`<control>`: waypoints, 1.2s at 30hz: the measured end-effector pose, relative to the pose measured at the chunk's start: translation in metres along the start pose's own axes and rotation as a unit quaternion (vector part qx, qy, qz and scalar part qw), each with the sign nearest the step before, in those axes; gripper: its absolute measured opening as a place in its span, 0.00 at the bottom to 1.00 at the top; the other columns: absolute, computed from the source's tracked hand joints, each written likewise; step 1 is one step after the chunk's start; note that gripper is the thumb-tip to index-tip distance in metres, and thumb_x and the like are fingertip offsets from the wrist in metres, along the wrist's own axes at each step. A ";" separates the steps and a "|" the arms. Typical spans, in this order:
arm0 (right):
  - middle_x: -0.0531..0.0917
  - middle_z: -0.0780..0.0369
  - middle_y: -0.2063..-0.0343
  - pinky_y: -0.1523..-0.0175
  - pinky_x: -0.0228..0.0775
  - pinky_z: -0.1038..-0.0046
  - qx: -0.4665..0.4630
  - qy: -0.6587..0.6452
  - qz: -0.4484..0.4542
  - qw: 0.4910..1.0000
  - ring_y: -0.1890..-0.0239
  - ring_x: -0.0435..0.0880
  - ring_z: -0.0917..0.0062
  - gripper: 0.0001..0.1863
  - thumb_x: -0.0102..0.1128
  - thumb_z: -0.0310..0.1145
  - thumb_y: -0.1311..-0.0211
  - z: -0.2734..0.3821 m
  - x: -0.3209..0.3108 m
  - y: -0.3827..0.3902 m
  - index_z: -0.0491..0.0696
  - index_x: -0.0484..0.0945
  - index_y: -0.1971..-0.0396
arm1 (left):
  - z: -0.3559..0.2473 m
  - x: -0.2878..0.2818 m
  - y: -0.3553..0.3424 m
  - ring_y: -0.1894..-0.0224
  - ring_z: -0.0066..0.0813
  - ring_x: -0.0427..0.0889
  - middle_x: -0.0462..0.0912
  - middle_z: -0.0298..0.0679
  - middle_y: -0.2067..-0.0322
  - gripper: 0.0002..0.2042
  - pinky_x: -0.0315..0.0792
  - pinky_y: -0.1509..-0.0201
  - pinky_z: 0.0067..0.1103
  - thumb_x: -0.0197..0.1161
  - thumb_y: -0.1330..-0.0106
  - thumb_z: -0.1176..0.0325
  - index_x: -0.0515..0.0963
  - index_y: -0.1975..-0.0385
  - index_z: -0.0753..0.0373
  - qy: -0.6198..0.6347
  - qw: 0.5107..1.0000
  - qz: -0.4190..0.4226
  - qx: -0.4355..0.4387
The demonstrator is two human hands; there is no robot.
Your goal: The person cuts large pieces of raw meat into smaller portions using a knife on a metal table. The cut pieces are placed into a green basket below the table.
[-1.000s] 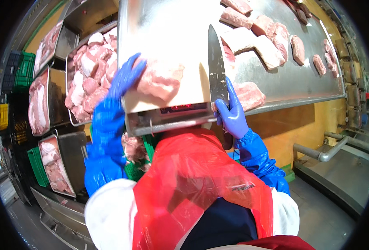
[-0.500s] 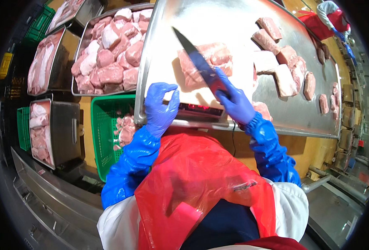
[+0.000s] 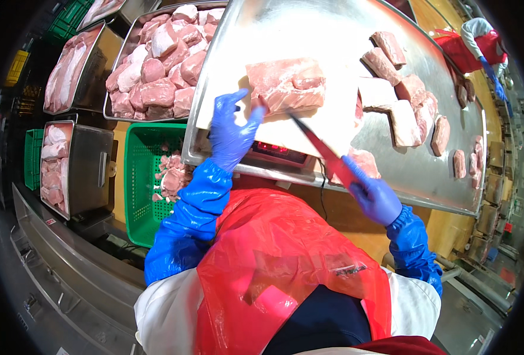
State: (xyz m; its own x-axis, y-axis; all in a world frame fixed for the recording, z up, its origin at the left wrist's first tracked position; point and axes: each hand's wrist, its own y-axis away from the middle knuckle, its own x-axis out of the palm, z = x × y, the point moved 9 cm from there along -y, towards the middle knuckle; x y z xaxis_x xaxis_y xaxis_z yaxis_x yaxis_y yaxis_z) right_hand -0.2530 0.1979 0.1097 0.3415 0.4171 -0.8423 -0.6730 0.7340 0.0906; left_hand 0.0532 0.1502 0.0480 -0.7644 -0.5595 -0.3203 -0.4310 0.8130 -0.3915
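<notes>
A slab of raw pink meat [image 3: 285, 86] lies on the white cutting board [image 3: 339, 71]. My left hand [image 3: 232, 133], in a blue-purple glove, is at the slab's near left corner. Its thumb and fingers are apart and curved, with nothing gripped between them. My right hand [image 3: 377, 198] is closed round the handle of a long knife [image 3: 321, 147]. The blade slants up and to the left, its tip by the slab's near edge; whether it touches the meat I cannot tell.
Further meat pieces [image 3: 407, 121] lie on the steel table [image 3: 445, 183] to the right. A device with a red display [image 3: 276, 151] sits at the board's near edge. Left are a steel tray of meat chunks [image 3: 155, 92] and a green basket of scraps [image 3: 140, 219]. A co-worker [image 3: 481, 44] stands far right.
My right hand has drawn the knife back, right and nearer to me, off the slab. My left hand has moved slightly up to the slab's corner, its fingers spreading. The view has shifted a little.
</notes>
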 end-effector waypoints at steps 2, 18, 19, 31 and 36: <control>0.84 0.46 0.63 0.53 0.76 0.65 0.114 -0.134 -0.041 0.984 0.62 0.87 0.52 0.38 0.52 0.21 0.33 0.001 0.005 -0.018 0.55 0.54 0.24 | 0.022 0.019 0.000 0.70 0.22 0.73 0.75 0.34 0.70 0.09 0.71 0.64 0.21 0.70 0.43 0.76 0.77 0.65 0.62 0.002 0.997 0.071 -0.015; 0.83 0.48 0.70 0.66 0.78 0.54 0.182 0.123 0.113 0.969 0.71 0.85 0.54 0.48 0.51 0.20 0.41 0.025 0.086 -0.107 0.68 0.46 0.22 | 0.032 0.004 0.022 0.74 0.18 0.67 0.70 0.29 0.77 0.10 0.68 0.70 0.19 0.63 0.45 0.83 0.69 0.74 0.61 0.167 0.964 0.203 -0.027; 0.84 0.47 0.69 0.65 0.77 0.53 0.150 0.125 0.058 0.979 0.70 0.85 0.52 0.46 0.50 0.22 0.39 0.033 0.092 -0.143 0.67 0.47 0.23 | 0.021 -0.005 0.026 0.75 0.19 0.68 0.71 0.31 0.78 0.10 0.69 0.71 0.21 0.62 0.45 0.83 0.69 0.75 0.61 0.133 0.965 0.225 0.000; 0.79 0.64 0.72 0.77 0.68 0.80 0.219 -0.469 -0.217 0.827 0.81 0.73 0.85 0.39 0.53 0.26 0.29 -0.036 0.047 -0.093 0.56 0.48 0.22 | -0.009 -0.014 -0.035 0.54 0.48 0.80 0.80 0.49 0.58 0.13 0.74 0.51 0.35 0.66 0.36 0.68 0.78 0.54 0.65 -0.057 0.971 0.167 0.161; 0.80 0.64 0.71 0.75 0.70 0.80 0.134 -0.489 -0.362 0.782 0.78 0.76 0.83 0.39 0.57 0.27 0.30 -0.094 0.042 -0.158 0.50 0.49 0.23 | -0.001 0.079 -0.051 0.49 0.52 0.77 0.79 0.53 0.53 0.20 0.69 0.40 0.40 0.60 0.30 0.61 0.75 0.42 0.64 -0.072 0.972 0.136 0.176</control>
State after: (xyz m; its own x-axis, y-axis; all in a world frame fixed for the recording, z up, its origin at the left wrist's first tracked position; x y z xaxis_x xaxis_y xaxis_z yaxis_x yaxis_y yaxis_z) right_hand -0.1939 0.0492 0.0102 0.9962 -0.0459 0.0739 0.0464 0.9989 -0.0041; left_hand 0.0146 0.0645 0.0434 -0.7416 -0.3688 -0.5604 -0.0124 0.8428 -0.5382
